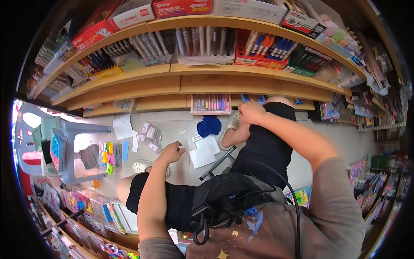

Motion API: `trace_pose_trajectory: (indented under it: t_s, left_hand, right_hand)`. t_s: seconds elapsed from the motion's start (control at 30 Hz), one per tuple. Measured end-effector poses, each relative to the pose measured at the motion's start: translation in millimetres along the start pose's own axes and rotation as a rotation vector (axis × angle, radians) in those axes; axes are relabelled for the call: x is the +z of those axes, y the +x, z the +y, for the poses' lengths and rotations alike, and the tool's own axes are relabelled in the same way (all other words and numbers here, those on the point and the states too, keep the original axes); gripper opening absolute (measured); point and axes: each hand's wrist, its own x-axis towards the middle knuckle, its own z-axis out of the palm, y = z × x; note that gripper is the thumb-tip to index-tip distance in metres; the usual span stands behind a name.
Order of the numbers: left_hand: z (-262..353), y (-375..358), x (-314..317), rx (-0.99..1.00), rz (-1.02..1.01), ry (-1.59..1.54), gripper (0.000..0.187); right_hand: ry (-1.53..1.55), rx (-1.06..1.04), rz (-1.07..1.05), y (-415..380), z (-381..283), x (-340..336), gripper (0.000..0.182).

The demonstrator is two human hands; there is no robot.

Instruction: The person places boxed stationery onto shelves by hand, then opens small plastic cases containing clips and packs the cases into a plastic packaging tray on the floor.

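The person sits low in a stationery shop, knees up, looking down past a dark strap bag [224, 196] on the chest; the left hand [171, 152] hangs over the left knee with its fingers loosely curled and nothing in its grip, just above a pale clog [142, 165] on the tiled floor [177, 127]; the right hand [251, 112] is raised over the right knee, closed into a loose fist near the lowest wooden shelf [241, 88], and I cannot tell whether anything small sits inside that grip, since the fingers hide the palm.

The nearest goods to the right hand are a pink tray of coloured pens [211, 103] standing at the foot of the shelf, well within reach but not touched; on the floor between the feet lie a blue cloth [209, 126], white cards [205, 151] and small clear packets [148, 133]; a grey plastic stool [79, 149] stands off to the left.

The risks, as I judge them: a careless reach could tip the pen tray and spill the pens; the loose cards and packets could be trodden on or kicked if a foot shifts.
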Motion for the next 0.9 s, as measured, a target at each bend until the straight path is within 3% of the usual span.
trace_pose_trajectory:
  t_s: [0.13, 0.23, 0.27, 0.3, 0.37, 0.53, 0.63, 0.9]
  left_hand:
    - [5, -13, -12, -0.046, 0.008, -0.073, 0.044]
    - [-2, -18, -9, -0.076, 0.003, -0.147, 0.044]
    - [-5, -20, -7, -0.087, -0.003, -0.153, 0.044]
    - [-8, -22, -5, -0.099, -0.009, -0.158, 0.044]
    - [-17, -25, 2, -0.104, -0.017, -0.148, 0.042]
    - [-30, -33, 11, -0.15, -0.061, -0.168, 0.042]
    - [-30, -34, 9, -0.174, -0.09, -0.192, 0.04]
    - [-27, -35, 9, -0.157, -0.081, -0.222, 0.039]
  right_hand:
    - [0.378, 0.345, 0.002, 82, 7, 118, 0.024]
    - [0.615, 0.583, 0.111, 108, 10, 170, 0.025]
    - [0.579, 0.608, 0.121, 133, 41, 234, 0.025]
    - [0.684, 0.651, 0.016, 138, 48, 239, 0.022]
    - [1.196, 1.014, 0.046, 129, 29, 212, 0.018]
    - [1.679, 1.03, -0.047, 143, 47, 228, 0.018]
    - [1.768, 1.101, -0.055, 146, 47, 237, 0.014]
    - [2.079, 0.966, -0.147, 139, 13, 231, 0.015]
